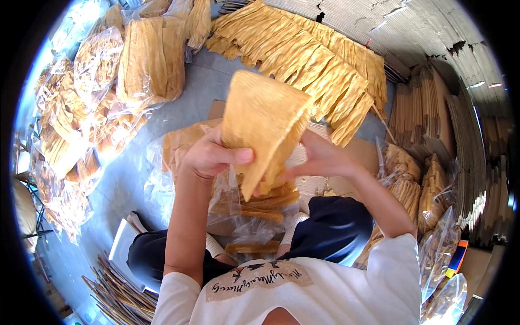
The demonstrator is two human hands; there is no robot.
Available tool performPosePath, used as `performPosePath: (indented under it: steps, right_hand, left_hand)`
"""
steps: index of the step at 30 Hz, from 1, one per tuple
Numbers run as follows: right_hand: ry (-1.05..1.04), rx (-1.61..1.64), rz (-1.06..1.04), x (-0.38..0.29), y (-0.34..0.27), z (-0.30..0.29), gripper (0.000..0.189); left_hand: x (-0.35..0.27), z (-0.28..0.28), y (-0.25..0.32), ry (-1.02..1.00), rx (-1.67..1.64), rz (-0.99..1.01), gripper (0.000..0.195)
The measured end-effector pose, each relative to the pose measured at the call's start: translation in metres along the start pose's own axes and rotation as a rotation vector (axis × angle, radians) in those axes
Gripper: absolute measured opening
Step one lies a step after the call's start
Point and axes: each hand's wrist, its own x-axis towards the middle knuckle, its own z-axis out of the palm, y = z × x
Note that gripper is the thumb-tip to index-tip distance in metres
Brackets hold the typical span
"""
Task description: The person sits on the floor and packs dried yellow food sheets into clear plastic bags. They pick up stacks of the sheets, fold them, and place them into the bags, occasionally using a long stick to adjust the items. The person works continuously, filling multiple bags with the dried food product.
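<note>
My left hand point(217, 153) grips a folded yellow sheet point(262, 113), likely dried tofu skin, with the thumb on its near face. Its fold stands upward and the lower corner hangs toward my lap. Beside the sheet's right edge, my right hand point(325, 156) is blurred, fingers spread in a curve. Some of its fingertips go behind the sheet, so contact is unclear. Below both hands, a stack of similar sheets point(260, 207) lies in a clear plastic bag point(225, 195) between my legs. One loose folded strip point(252, 247) rests nearer my body.
Ahead, long yellow sheets point(300, 61) hang in rows over a pole point(384, 124). Filled plastic bags point(150, 61) crowd the left side. Flattened cardboard point(420, 109) is stacked at right, above more bags point(400, 162). Thin sticks point(118, 288) lie at lower left by a white stool-like object point(122, 248).
</note>
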Motion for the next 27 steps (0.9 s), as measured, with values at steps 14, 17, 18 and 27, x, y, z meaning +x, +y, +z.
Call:
performPosePath:
  steps: [14,17,18,27]
  right_hand:
    - [0.655,0.389,0.478,-0.054,0.214,-0.038,0.028]
    - [0.842,0.512,0.543,-0.064,0.222,-0.020,0.031]
    - [0.848,0.514,0.548,-0.069,0.226,-0.019,0.031]
    - [0.538,0.437,0.903,-0.084,0.272,-0.027,0.045]
  left_hand:
    - [0.037,-0.071,-0.090,0.288,1.027,-0.235,0.059]
    - [0.028,-0.103,-0.113,0.699,1.603,-0.245,0.057]
    - [0.028,-0.110,-0.119,0.834,1.760,-0.302,0.057]
    - [0.002,-0.138,-0.168,0.956,2.021,-0.222,0.055]
